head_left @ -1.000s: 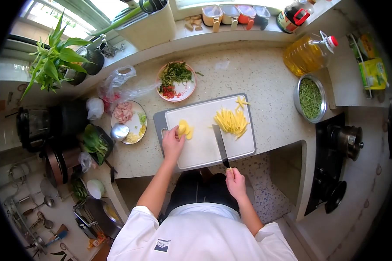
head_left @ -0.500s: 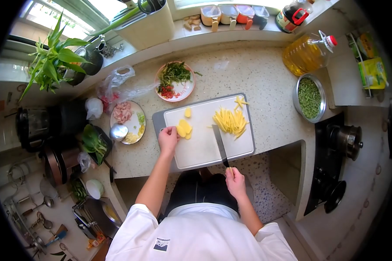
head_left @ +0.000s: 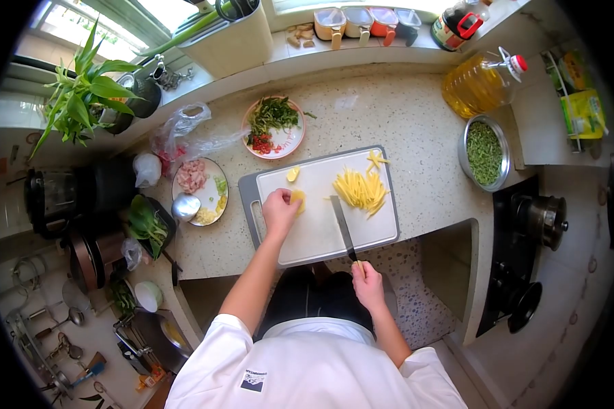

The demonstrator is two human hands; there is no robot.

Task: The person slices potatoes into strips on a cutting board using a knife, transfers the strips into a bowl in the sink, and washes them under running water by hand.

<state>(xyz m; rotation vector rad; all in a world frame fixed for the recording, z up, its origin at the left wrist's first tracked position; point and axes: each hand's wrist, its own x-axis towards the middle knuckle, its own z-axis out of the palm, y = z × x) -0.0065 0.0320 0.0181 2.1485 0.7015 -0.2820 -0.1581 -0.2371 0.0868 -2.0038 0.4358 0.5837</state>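
A white cutting board with a grey rim (head_left: 320, 235) lies on the counter before me. My left hand (head_left: 280, 213) is closed at the fingertips on a small stack of yellow potato slices (head_left: 298, 200) over the board's left half. One more piece (head_left: 293, 174) lies just beyond it. My right hand (head_left: 368, 285) grips the handle of a kitchen knife (head_left: 343, 226) at the board's near edge. The blade points away from me and rests on the board, its tip by a pile of thin potato strips (head_left: 361, 191). A few thicker strips (head_left: 376, 161) lie behind that pile.
Left of the board is a plate with minced meat (head_left: 192, 176) and a spoon (head_left: 185, 206). Behind stands a plate (head_left: 292, 141) of chopped greens and red chili. A bowl of chopped greens (head_left: 484, 153) and an oil jug (head_left: 481, 85) stand right, near the stove (head_left: 501, 273).
My left hand has moved right and slightly away from me, gathering the slices under its fingers. The single piece behind has turned a little. The knife hand has barely shifted.
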